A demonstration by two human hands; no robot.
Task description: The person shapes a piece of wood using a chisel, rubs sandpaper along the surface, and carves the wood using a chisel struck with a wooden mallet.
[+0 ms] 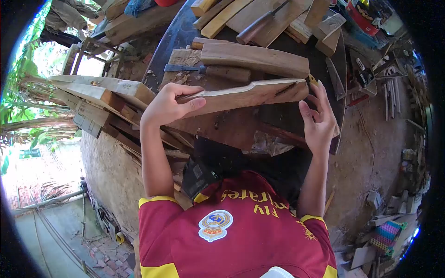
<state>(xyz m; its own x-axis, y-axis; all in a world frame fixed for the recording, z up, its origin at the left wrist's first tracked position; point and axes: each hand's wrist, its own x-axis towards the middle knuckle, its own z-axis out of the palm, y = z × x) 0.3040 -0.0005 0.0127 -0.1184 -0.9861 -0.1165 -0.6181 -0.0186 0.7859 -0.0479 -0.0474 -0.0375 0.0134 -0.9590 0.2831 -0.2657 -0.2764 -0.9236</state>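
Observation:
A long piece of wood [250, 95] with a pale, uneven upper edge is raised over the workbench, slightly tilted. My left hand [178, 104] grips its left end, thumb in front and fingers behind. Around the right end, my right hand [320, 113] has its fingers and thumb apart; whether a fingertip touches the wood I cannot tell. A small yellow object [313, 79] shows beside that hand, too little of it visible to name. Just beyond lie a chisel [227, 73] with a wooden handle and a thicker curved wooden block [255, 59].
Another wooden-handled tool [257, 28] rests on boards at the back of the workbench [174, 30]. Several timber pieces [116, 95] are stacked at the left. A handsaw-like blade [335, 78] lies near the right edge. Wood scraps [394, 204] litter the ground at right.

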